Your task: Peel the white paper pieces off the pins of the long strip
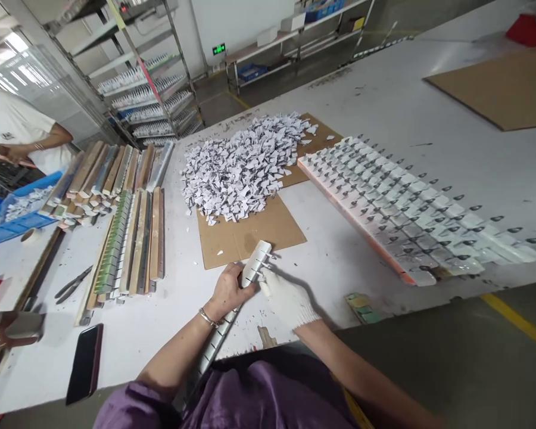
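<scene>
My bare left hand, with a bracelet at its wrist, is closed around a long white slotted bar. The bar slants from the cardboard's near edge down towards my lap. At its far end, small dark-tipped pieces stick out from the right side. My right hand, in a white knitted glove, is at that side with its fingers pinched together; whatever lies between them is too small to make out. Beyond both hands, a heap of small white and grey pieces covers much of a cardboard sheet.
Bars fitted with dark-tipped pieces lie in rows on the right. Stacked slotted bars, pliers, a phone and a cup are on the left. A co-worker stands beyond a blue tray.
</scene>
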A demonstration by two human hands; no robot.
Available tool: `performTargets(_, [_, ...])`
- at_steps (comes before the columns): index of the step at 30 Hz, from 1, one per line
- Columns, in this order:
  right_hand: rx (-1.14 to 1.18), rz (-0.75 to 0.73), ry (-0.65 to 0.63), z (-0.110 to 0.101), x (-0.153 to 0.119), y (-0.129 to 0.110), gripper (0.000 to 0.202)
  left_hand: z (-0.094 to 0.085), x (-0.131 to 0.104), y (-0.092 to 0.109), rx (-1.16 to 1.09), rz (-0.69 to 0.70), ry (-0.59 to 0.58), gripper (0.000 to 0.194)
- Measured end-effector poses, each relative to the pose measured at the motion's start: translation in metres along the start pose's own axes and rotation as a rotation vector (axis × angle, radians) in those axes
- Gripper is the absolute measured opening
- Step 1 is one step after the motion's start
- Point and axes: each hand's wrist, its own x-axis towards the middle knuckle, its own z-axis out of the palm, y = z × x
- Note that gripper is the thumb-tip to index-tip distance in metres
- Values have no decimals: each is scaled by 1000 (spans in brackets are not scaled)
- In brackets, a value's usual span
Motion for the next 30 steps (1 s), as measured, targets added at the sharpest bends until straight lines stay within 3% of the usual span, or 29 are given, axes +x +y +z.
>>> performTargets(4, [-54,63,134,-5,-6,17,27,-4,23,-3,50,-21,53,24])
performTargets(8, [-81,51,195,-2,-8,28,33,-7,62,-11,27,-33,105,33])
performTargets(14, [-124,-20,222,11,-4,35,35,-11,141,-20,10,-157,378,11])
performTargets(17, [-92,-9,198,12,-2,37,36,-13,157,-19,-33,-186,430,5])
performTargets(20, [-36,25,163,5,-2,34,34,-20,141,-18,-102,-214,435,6])
performTargets(23, [52,98,115,-11,0,21,30,-30,98,-13,-190,-231,332,15])
performTargets(26, [133,104,132,-27,4,-2,34,-40,44,1,-403,-211,77,23])
performTargets(28, [146,-26,123,-34,6,-20,48,-46,12,13,-624,-198,-115,26])
performTargets(30, [116,-161,51,-38,4,-36,49,-53,-13,23,-781,-214,-227,29])
